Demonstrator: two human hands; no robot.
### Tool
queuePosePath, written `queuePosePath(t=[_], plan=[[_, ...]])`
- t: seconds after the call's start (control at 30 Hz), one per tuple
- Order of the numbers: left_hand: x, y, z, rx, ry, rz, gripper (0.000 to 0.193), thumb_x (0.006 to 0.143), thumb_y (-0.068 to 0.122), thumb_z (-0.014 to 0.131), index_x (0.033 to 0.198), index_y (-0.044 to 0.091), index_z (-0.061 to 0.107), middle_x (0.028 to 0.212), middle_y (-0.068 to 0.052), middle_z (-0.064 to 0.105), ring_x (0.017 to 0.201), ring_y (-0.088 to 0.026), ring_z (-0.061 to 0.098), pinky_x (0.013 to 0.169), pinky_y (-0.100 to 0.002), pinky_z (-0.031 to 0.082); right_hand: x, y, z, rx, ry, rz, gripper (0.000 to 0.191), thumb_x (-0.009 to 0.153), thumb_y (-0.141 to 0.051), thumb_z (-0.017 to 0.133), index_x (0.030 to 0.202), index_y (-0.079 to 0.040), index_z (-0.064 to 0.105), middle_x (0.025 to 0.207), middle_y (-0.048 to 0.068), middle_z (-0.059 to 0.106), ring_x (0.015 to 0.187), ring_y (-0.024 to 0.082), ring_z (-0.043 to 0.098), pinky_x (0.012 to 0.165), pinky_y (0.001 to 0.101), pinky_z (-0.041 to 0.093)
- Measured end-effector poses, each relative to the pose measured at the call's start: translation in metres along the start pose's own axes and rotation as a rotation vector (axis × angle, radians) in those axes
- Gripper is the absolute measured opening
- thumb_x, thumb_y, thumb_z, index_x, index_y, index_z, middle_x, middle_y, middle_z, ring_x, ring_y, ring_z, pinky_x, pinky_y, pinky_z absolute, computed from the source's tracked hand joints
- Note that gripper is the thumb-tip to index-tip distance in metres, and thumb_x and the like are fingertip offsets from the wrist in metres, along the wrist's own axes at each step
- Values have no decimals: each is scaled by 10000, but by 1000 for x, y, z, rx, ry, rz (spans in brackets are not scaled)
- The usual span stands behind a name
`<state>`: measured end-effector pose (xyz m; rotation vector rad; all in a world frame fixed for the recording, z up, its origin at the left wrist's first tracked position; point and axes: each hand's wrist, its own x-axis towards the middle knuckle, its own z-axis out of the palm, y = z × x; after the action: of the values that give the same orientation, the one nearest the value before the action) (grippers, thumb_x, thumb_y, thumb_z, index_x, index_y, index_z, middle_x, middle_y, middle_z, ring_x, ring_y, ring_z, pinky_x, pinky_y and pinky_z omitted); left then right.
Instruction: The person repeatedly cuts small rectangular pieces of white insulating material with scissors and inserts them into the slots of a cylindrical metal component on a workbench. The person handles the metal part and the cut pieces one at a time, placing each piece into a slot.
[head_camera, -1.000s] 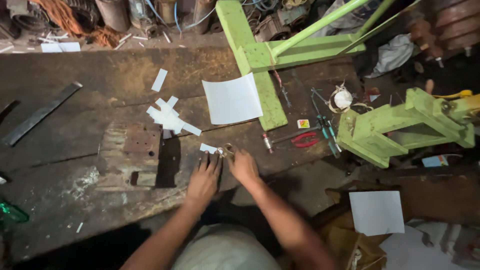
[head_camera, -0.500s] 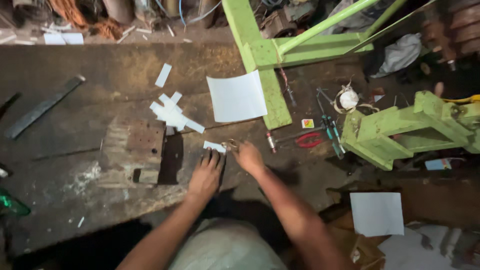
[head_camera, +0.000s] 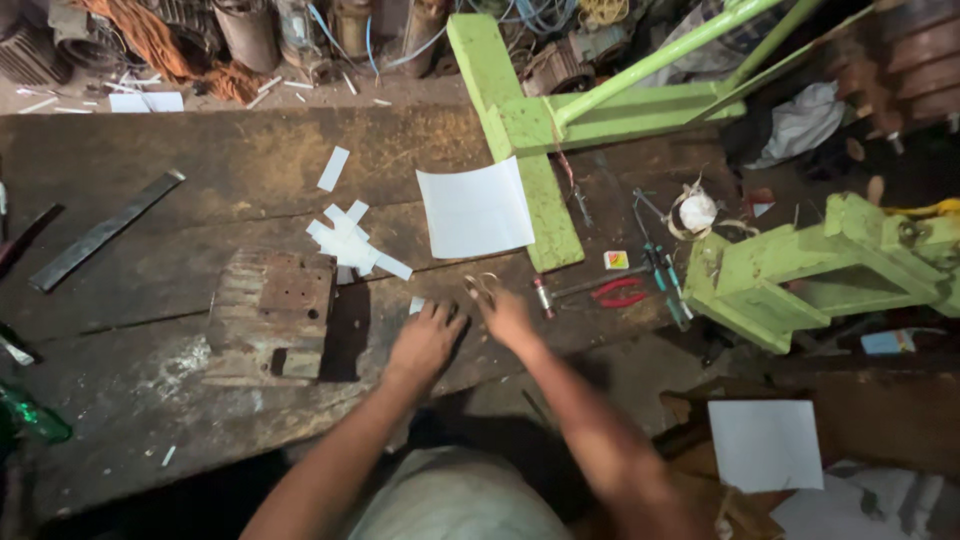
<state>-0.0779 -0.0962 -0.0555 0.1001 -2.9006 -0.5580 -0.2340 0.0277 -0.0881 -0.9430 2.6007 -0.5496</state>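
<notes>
Several white paper strips (head_camera: 352, 238) lie cut and heaped on the wooden desk (head_camera: 200, 170), with one more single strip (head_camera: 333, 168) lying apart toward the far edge; this much of the cutting appears done. One larger white sheet (head_camera: 474, 210) rests uncut beside the green metal frame (head_camera: 530, 130), so on the evidence a good share of the material is left to cut. Left hand (head_camera: 425, 340) lies flat near the front edge of the desk, fingers spread, its fingertips touching or just short of a small white paper scrap (head_camera: 416, 305); its grip is open and holds nothing that can be seen. Right hand (head_camera: 505, 315) is blurred; its fingers reach to a pair of scissors (head_camera: 483, 287) lying on the desk just ahead of it, and whether the grip has closed on them I cannot tell. A rusty metal block (head_camera: 270, 315) stands on the desk just to the left of the left hand. Red-handled pliers (head_camera: 620, 292), screwdrivers (head_camera: 655, 262) and a small roll of twine (head_camera: 697, 211) lie to the right, well apart from both hands. Another white sheet (head_camera: 765, 445) lies lower down at the right, off the desk. A flat metal bar (head_camera: 105, 230) lies at the desk's far left.
</notes>
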Motion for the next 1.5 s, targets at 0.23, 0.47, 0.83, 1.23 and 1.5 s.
queuePosePath(t=[0.23,0.47,0.83,1.23,1.5], plan=[[-45,5,-16,-577,202,71,273,857,151,734,1122,92,710,1113,-185,674,1027,-383,654,861,-449,543,-62,-23,-5,1193,-163,364,277,888,-251,779,1092,-89,687,931,-4,728,819,139,695,715,359,561],[-28,12,-46,-975,288,-527,344,845,280,839,977,-5,700,831,-142,692,743,-251,637,685,-354,539,-85,-52,-25,959,134,-17,139,958,-150,702,1021,-31,733,928,1,750,838,71,677,720,235,543],[22,-4,-32,-376,419,-50,243,806,179,758,982,11,751,1044,-224,717,935,-376,654,789,-443,559,-67,-28,-4,952,235,278,412,848,-229,792,1183,-93,593,1031,4,706,921,170,664,811,368,549],[-28,6,1,118,119,-6,443,849,167,579,1249,-3,660,1318,-165,606,1280,-344,516,1008,-448,450,-46,-10,31,-53,187,29,318,930,-271,687,1136,-28,689,1009,269,713,947,482,675,818,563,543],[-42,4,12,65,51,-109,538,824,150,563,1355,84,626,1474,-164,510,1391,-361,423,1087,-484,398,-53,-17,36,-189,143,-91,321,898,-171,673,1208,-89,682,975,232,691,852,466,681,730,543,560]])
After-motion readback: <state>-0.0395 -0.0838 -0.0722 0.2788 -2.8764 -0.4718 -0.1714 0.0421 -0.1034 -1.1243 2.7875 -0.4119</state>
